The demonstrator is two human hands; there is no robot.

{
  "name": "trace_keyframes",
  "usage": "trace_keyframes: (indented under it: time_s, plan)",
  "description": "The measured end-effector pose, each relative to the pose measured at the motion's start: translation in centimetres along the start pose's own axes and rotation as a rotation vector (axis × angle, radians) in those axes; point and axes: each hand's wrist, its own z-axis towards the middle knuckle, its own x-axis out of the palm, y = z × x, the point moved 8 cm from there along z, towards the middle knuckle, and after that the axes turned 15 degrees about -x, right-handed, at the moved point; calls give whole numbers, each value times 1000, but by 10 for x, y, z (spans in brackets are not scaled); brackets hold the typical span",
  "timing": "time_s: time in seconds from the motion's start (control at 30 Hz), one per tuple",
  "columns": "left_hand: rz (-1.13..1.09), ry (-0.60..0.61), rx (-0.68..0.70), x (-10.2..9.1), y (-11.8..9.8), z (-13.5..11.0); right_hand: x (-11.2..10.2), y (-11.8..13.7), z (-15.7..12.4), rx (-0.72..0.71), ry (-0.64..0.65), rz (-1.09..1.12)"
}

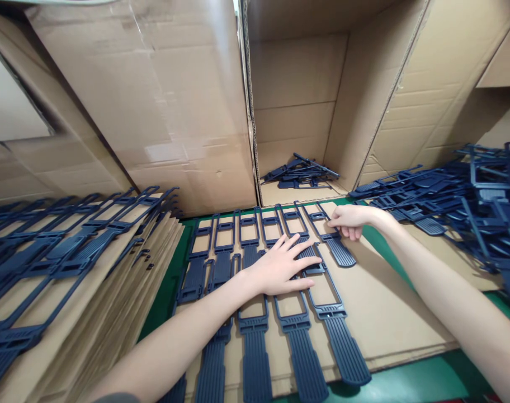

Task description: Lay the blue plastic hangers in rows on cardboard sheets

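Pressing down flat, our left hand (280, 267) lies with fingers spread across the row of dark blue plastic parts (255, 246) laid side by side on a cardboard sheet (389, 313); it grips nothing. Our right hand (350, 220) rests knuckles up on the end part (328, 232) at the right of the row, fingers curled over it, and we cannot tell whether they pinch the part or only touch it. The nearest parts run off the bottom edge. To the left, a stack of loaded sheets (70, 263) is cut off by the frame and blurred. An open carton (297, 106) behind the row holds a few loose parts (301, 170), and a tangled heap (468, 201) lies right, hard to separate.
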Motion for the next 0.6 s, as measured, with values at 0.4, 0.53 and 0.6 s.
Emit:
trace_keyframes:
  time_s: [0.4,0.53,0.6]
  plan:
    - [30,22,-4,1,0,0,1,20,3,-72,-115,-178]
    - [33,25,-8,0,0,0,-3,20,5,-80,-147,-186]
    - [26,24,-5,0,0,0,-15,17,0,-90,-180,-161]
